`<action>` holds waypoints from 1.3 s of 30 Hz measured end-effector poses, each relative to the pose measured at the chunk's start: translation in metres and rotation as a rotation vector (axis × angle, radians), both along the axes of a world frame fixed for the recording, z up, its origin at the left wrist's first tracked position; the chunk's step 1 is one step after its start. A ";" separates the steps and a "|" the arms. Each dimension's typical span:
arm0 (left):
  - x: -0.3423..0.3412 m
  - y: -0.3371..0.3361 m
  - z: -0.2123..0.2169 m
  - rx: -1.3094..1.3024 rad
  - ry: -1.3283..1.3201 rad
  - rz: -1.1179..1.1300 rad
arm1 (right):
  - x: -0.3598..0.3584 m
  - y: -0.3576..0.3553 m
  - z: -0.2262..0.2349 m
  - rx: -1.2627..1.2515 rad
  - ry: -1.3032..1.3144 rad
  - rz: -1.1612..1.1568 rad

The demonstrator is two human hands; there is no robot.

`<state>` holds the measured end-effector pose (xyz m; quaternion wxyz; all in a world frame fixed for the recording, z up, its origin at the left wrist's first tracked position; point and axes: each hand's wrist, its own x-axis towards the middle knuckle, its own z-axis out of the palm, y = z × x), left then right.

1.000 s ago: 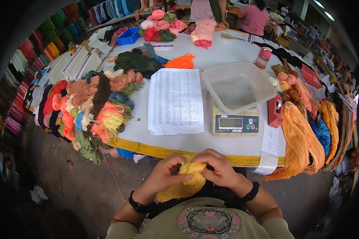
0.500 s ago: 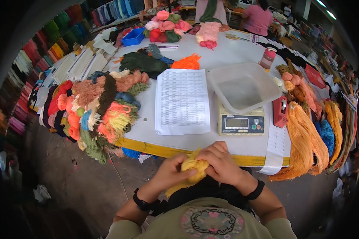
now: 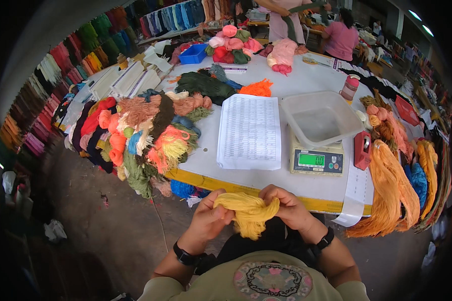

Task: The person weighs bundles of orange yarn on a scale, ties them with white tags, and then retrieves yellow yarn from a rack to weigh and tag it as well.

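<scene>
Since the earlier frames, the hank of mustard-yellow yarn (image 3: 247,213) has been drawn out sideways between the hands, where before it was bunched close.

Heap of mixed yarn skeins, orange, pink, green, brown and blue (image 3: 140,135): laid at the left end of the round white bench (image 3: 306,80), some spilling over its yellow edge, seemingly kept within reach for sorting.

Left hand (image 3: 211,218): closed on the left end of the yellow hank, fingers curled round it.

Yellow hank: held in the air just before the bench edge, low in the view, clear of the bench top, one part sagging between the two grips.

Printed white paper sheet of columns (image 3: 249,131): laid flat at bench centre, readable from the working position.

Right hand (image 3: 286,206): clamped on the right end of the hank, close to the left hand.

Digital scale with green display (image 3: 316,159): a clear plastic tray (image 3: 322,118) is set on top, presumably to contain yarn while weighed.

Bright orange yarn hanks (image 3: 386,190): draped over the right bench edge.
</scene>
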<state>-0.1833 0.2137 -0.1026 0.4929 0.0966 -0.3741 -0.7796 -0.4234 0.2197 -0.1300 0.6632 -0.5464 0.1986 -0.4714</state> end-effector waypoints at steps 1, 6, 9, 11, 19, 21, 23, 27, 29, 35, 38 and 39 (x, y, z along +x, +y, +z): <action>0.003 0.007 0.007 0.019 -0.021 -0.012 | 0.003 0.002 0.003 -0.006 -0.004 -0.001; 0.005 0.035 0.025 -0.084 -0.516 0.229 | 0.013 0.018 0.027 -0.225 0.342 -0.044; -0.001 0.045 0.036 -0.668 -1.014 0.345 | 0.028 0.030 0.041 -0.411 0.482 -0.060; -0.004 0.050 0.039 -0.786 -1.123 0.350 | 0.035 0.039 0.051 -0.296 0.555 -0.019; 0.012 0.017 0.062 -0.335 -1.202 -0.491 | -0.006 0.032 0.047 0.063 0.237 0.115; 0.022 0.001 0.050 -0.410 -1.194 -0.585 | -0.020 0.028 0.048 0.325 -0.160 0.170; 0.030 -0.016 0.036 -0.432 -1.163 -0.882 | -0.031 0.021 0.045 0.338 -0.109 0.103; 0.048 -0.048 0.029 -0.195 -0.680 -0.875 | -0.061 -0.009 0.003 0.331 0.356 0.150; 0.046 -0.058 0.024 0.041 -0.347 -0.681 | -0.061 -0.017 -0.008 0.272 0.514 0.274; 0.042 -0.125 0.000 0.393 -0.450 -0.783 | -0.088 -0.054 0.002 0.531 0.476 0.513; 0.031 -0.125 0.009 0.329 -0.701 -0.788 | -0.099 -0.053 0.023 0.713 0.382 0.503; 0.033 -0.116 0.012 0.369 -0.674 -0.763 | -0.100 -0.053 0.036 0.808 0.327 0.490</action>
